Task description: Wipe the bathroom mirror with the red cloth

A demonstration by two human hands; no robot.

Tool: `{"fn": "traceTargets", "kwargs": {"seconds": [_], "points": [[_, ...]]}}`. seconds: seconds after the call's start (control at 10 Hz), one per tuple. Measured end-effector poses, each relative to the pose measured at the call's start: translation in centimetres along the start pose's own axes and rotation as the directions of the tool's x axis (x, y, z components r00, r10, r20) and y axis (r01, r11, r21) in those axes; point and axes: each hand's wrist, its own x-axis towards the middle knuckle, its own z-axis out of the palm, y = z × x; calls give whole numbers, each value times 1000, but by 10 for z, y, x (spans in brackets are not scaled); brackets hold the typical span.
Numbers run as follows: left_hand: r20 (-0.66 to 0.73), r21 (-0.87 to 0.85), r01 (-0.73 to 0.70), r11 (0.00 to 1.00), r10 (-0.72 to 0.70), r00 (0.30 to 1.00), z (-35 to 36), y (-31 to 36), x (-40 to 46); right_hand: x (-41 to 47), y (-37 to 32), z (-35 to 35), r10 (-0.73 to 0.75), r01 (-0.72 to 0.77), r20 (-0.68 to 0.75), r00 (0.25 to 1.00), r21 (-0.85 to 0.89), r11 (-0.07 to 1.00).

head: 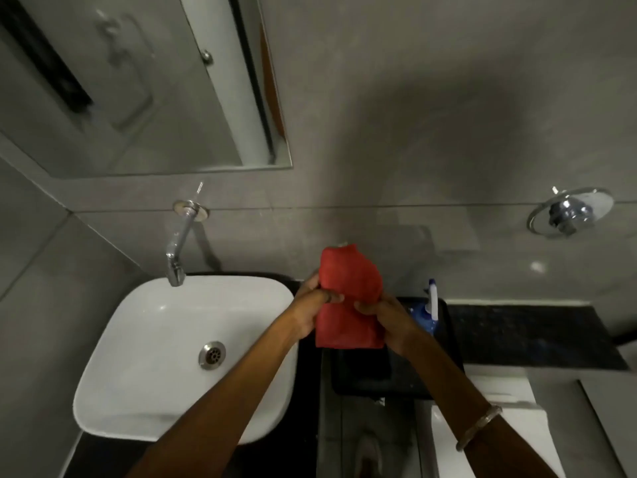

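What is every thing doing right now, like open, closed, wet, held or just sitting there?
Red cloth: bunched, held in both hands.
Left hand: gripping the cloth.
Right hand: gripping the cloth.
Mirror: untouched, faint smears.
Tap: no water running.
Sink: empty, drain open.
Spray bottle: upright on the black tray.

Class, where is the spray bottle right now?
The spray bottle stands on the black tray, right of the red cloth, just behind the right hand.
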Motion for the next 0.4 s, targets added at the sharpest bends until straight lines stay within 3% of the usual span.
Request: {"fn": "traceTargets", "kwargs": {"seconds": [0.2,0.3,0.4], "points": [[-34,202,64,977,-58,998,19,-82,66,50,67,-59,-7,-38,-152,988,-289,957],[-46,235,165,958,-159,986,28,-119,91,70,101,-81,77,-152,-182,980,-445,883],[-137,297,273,915,-243,960,38,-141,88,72,118,-89,131,-312,-304,944,-689,654]]}}
